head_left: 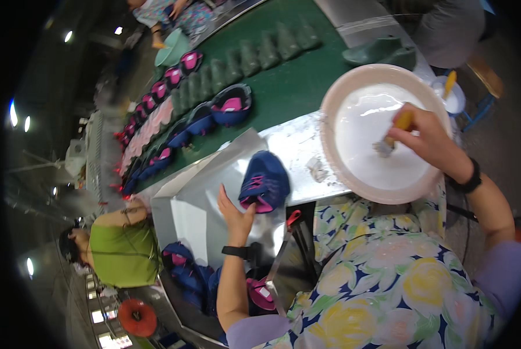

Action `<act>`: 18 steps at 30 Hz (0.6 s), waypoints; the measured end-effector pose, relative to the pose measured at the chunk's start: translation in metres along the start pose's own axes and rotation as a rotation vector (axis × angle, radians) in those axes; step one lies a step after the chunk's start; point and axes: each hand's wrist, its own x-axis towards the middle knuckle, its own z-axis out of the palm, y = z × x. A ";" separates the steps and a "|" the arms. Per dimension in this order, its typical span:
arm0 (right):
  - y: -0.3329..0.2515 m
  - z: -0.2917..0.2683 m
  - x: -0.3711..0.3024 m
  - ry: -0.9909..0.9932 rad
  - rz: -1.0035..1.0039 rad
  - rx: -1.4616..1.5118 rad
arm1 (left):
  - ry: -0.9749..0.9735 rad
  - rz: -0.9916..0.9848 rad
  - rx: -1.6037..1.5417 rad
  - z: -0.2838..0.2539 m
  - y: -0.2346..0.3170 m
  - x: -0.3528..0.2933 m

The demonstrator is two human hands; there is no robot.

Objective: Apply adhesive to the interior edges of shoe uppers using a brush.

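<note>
My right hand (424,139) grips a brush (383,148) by its yellow handle, bristles down in the white liquid (362,168) of a wide pale pink basin (330,125). To the left, a navy shoe upper (265,177) with pink lacing and lining sits at the edge of the metal worktop (298,145). Beside its pink opening is my left hand (236,218), fingers spread and thumb close to the collar. I cannot tell whether the thumb touches it. A crumpled whitish scrap (317,168) lies between shoe and basin.
A green belt (289,93) carries navy-and-pink uppers (231,107), grey-green foot shapes (266,52) and pink pieces (147,128). More uppers (182,262) lie in the metal tray (214,168). A white bucket (455,102) stands far right. A green-topped person (123,250) sits left; others work beyond.
</note>
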 end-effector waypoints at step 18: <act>-0.014 -0.035 0.038 0.001 -0.288 -0.154 | -0.573 0.290 -0.680 -0.035 0.138 0.129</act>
